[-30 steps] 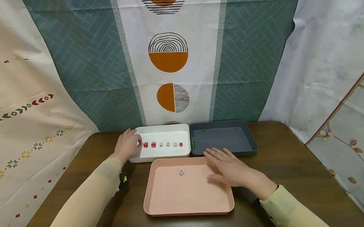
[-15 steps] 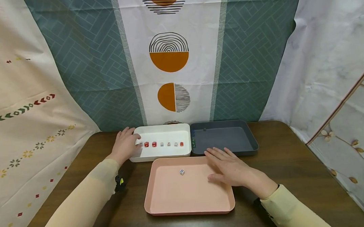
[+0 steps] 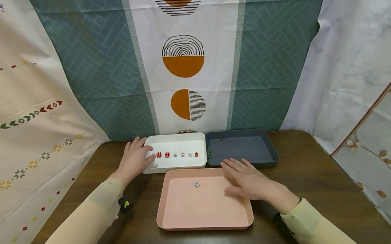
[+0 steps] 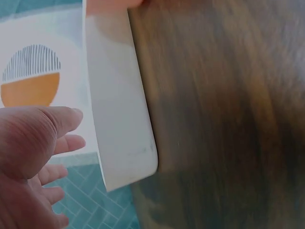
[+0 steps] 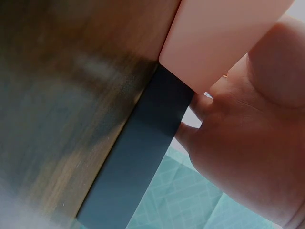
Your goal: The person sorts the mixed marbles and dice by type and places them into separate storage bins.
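My left hand (image 3: 134,159) hovers at the left end of the white tray (image 3: 174,139), fingers apart and holding nothing. Just past its thumb a small pale die (image 3: 153,155) starts a row. Two larger red dice (image 3: 167,154), several white dice (image 3: 182,154) and a small red die (image 3: 196,154) continue it. The left wrist view has the hand (image 4: 33,162) beside the tray's outer wall. My right hand (image 3: 248,181) lies with straightened fingers over the pink tray's (image 3: 204,216) upper right corner, holding nothing. One white die (image 3: 196,184) with blue pips lies in the pink tray.
A dark grey tray (image 3: 242,152) adjoins the white one on the right. Along its left wall are green dice (image 3: 209,153) and blue dice (image 3: 208,142), and a small dark die (image 3: 221,138) sits near the back. Everything stands on a brown wooden table (image 3: 303,182).
My left thumb and fingers have spread apart and drawn back from the pale die, which now shows at the row's left end. The right hand stays where it was. The view shifts slightly.
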Demonstrator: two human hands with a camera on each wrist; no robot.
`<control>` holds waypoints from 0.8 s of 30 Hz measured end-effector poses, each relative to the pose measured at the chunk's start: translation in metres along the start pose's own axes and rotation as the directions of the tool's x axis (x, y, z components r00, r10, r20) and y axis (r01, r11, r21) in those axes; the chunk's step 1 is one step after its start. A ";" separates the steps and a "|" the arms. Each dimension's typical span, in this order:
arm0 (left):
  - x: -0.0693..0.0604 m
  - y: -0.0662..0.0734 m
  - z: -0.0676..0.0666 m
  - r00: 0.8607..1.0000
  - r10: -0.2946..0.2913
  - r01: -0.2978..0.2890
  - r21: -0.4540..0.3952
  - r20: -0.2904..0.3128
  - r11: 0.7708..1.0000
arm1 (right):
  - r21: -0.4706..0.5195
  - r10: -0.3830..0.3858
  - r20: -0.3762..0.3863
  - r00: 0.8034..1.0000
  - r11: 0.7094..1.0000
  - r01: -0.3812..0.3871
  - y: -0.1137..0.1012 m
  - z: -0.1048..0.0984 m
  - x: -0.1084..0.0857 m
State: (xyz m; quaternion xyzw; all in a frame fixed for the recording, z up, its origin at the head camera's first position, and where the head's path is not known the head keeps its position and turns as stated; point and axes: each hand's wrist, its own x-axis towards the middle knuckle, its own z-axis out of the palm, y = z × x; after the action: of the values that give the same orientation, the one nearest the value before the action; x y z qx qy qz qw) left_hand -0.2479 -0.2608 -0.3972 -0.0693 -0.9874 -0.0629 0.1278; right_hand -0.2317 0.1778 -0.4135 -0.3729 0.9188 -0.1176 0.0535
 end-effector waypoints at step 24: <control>-0.029 0.054 -0.015 0.980 0.182 -0.184 -0.016 -0.083 0.983 | 0.008 -0.021 -0.013 1.000 1.000 0.021 0.002 0.001 0.000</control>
State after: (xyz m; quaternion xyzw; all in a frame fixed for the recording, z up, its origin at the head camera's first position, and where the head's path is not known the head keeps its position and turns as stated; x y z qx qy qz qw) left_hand -0.2081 -0.2137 -0.3848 -0.1588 -0.9700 -0.0655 0.1721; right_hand -0.2331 0.1787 -0.4146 -0.3815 0.9148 -0.1241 0.0479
